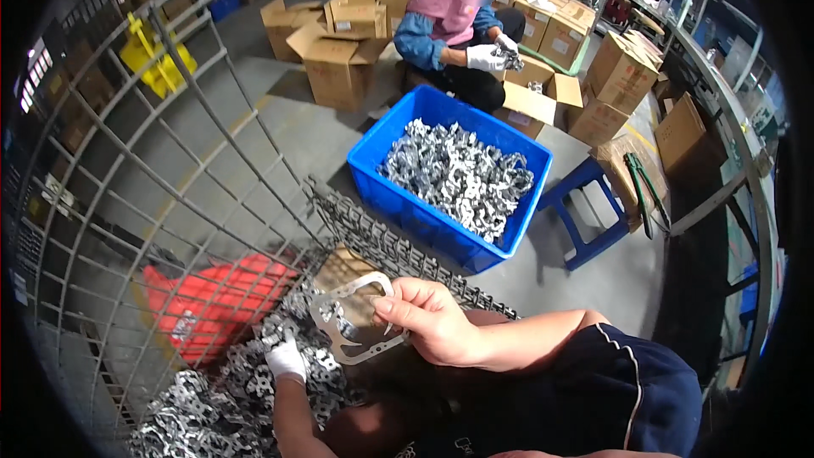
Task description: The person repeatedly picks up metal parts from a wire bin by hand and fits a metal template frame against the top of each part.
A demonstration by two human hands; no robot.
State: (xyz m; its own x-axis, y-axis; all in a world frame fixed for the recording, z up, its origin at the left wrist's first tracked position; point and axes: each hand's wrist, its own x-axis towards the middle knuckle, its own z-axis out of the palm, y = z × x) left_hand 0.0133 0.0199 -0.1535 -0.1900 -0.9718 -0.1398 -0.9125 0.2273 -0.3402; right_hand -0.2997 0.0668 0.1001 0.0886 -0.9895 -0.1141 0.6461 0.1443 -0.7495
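Note:
My right hand [434,322], bare, pinches a thin flat metal plate [332,335] between thumb and fingers. The plate is silver, shaped like an open frame with cut-outs and pointed inner tabs, and it is raised above the wire cage. Lower and to the left, my left hand [287,360] wears a white glove and reaches down to a heap of shiny stamped metal parts [199,407]. Its fingers appear closed on one part at the top of the heap, though the fingertips are partly hidden.
The cage's wire mesh wall [326,225] stands between me and a blue bin [441,229] of metal parts. Beyond it a person in white gloves handles parts beside an open carton [530,106]. A blue stool [585,212] carries green-handled cutters [642,195]. Red cloth [212,305] lies at the left.

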